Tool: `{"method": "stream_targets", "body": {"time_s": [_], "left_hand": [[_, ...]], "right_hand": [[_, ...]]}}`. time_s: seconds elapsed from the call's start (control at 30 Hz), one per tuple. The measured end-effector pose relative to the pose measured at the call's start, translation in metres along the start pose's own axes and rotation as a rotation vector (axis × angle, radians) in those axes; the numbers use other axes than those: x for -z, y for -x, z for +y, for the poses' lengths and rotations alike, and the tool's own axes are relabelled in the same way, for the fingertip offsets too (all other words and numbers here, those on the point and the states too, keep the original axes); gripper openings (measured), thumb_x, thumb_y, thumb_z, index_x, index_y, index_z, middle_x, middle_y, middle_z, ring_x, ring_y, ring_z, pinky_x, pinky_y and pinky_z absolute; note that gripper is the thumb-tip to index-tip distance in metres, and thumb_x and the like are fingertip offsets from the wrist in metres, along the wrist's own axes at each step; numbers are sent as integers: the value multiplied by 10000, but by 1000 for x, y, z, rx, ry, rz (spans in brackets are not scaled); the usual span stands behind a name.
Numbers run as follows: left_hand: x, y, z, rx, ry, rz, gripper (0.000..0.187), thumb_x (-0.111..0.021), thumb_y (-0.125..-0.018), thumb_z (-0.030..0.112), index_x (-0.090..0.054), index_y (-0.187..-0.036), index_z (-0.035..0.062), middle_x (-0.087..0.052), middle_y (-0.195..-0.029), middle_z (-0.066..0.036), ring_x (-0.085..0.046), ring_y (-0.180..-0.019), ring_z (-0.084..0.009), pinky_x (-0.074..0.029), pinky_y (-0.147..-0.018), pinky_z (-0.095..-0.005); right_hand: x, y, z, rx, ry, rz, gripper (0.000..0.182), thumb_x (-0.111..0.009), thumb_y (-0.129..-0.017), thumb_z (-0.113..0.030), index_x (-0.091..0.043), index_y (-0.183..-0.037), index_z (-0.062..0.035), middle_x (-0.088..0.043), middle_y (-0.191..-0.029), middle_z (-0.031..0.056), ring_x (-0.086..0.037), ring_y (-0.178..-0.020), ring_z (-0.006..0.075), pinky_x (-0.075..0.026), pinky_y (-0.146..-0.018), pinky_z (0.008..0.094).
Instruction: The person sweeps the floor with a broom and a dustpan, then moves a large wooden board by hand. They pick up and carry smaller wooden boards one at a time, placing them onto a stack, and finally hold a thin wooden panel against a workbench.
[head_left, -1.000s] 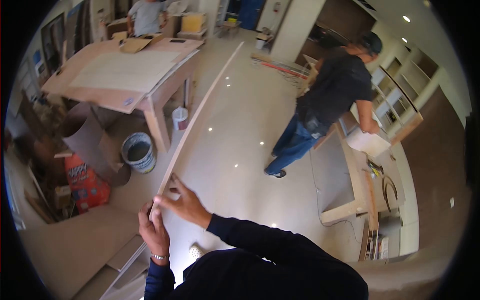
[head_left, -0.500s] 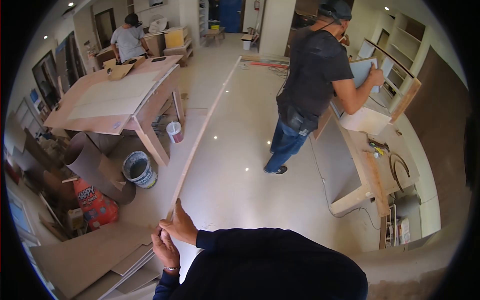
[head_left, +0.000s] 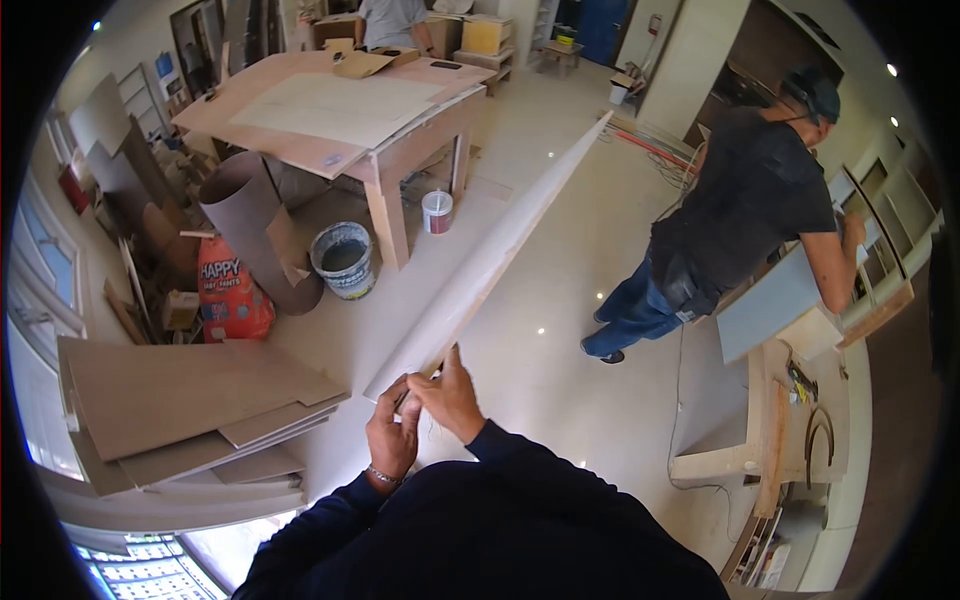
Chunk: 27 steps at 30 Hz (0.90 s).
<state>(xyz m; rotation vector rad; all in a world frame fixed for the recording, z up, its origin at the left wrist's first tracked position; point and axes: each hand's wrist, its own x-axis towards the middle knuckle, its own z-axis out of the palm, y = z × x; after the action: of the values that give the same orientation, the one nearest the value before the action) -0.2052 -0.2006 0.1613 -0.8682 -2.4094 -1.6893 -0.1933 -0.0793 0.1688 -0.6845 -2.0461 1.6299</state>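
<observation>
A long, narrow board point(head_left: 478, 268) with a whitish face stretches from my hands across the floor toward the far side of the room. My left hand point(head_left: 392, 432), with a bracelet at its wrist, is closed on the near end of the board. Just to its right, my right hand point(head_left: 455, 400) grips the same board along its right edge. The two hands touch or nearly touch each other. Parts of my fingers are hidden behind the board.
Stacked brown panels point(head_left: 200, 395) lie at left. Beyond are a red bag point(head_left: 232, 290), a bucket point(head_left: 343, 262), a paint can point(head_left: 437, 213) and a worktable point(head_left: 330, 110). A co-worker point(head_left: 745, 190) stands at right, beside a wooden bench point(head_left: 720, 463); another person point(head_left: 392, 22) is behind the worktable.
The board has turned in my hands, so its broad whitish face shows instead of a thin edge. My view has swung left. The nearby co-worker's panel has tilted lower.
</observation>
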Motion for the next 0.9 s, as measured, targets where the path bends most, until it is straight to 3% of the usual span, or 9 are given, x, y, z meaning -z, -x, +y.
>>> {"method": "stream_targets", "body": {"time_s": [0.23,0.47,0.63,0.73,0.77,0.8,0.9], "left_hand": [[-19,-15,-1,30,142,-75,376,-620,-826,223,-510,-1116,10,-562,-1120,-190,-582,-992,-303,-471,-817,-334],[-39,-33,9,51,200,-137,433,-620,-819,262,-495,-1139,-1,-524,-1160,-216,-526,-1056,-350,-435,-871,-352],[-68,-41,8,-16,196,-124,435,-618,-820,264,-493,-1133,-10,-504,-1175,-238,-535,-1037,-354,-448,-857,-352],[-77,-39,12,-14,196,-152,437,-626,-816,254,-491,-1129,-20,-495,-1187,-241,-535,-1041,-347,-452,-853,-345],[-80,-35,13,-18,165,-160,439,-631,-813,244,-489,-1128,-26,-492,-1191,-241,-533,-1046,-339,-453,-853,-341],[-84,-32,13,-39,178,-191,439,-631,-813,244,-489,-1128,-26,-492,-1191,-241,-533,-1046,-339,-453,-853,-341],[-91,-22,6,-32,220,-177,423,-641,-807,195,-485,-1120,-44,-493,-1193,-230,-520,-1072,-314,-429,-885,-342]], "right_hand": [[24,-20,4,16,56,-26,444,-611,-701,-129,-423,-1056,61,-605,-850,169,-598,-762,225,-480,-665,328],[49,-42,-1,-10,-108,-132,463,-560,-734,-67,-427,-1161,56,-571,-977,116,-550,-882,172,-453,-770,282],[71,-56,-3,-24,-85,-109,286,-571,-709,-115,-496,-951,18,-548,-811,76,-514,-736,146,-432,-630,271],[82,-55,1,-60,-91,-107,385,-567,-704,-109,-477,-1043,50,-577,-879,103,-554,-781,165,-459,-679,279],[83,-51,4,-38,-106,-65,314,-581,-703,-124,-492,-964,24,-541,-787,62,-513,-687,137,-436,-592,262],[83,-50,9,-27,-132,-43,337,-586,-705,-127,-481,-979,39,-543,-775,59,-516,-674,126,-437,-565,247],[90,-41,22,-53,-136,-31,385,-596,-702,-135,-470,-1011,57,-551,-785,64,-532,-691,115,-446,-559,239]]}}
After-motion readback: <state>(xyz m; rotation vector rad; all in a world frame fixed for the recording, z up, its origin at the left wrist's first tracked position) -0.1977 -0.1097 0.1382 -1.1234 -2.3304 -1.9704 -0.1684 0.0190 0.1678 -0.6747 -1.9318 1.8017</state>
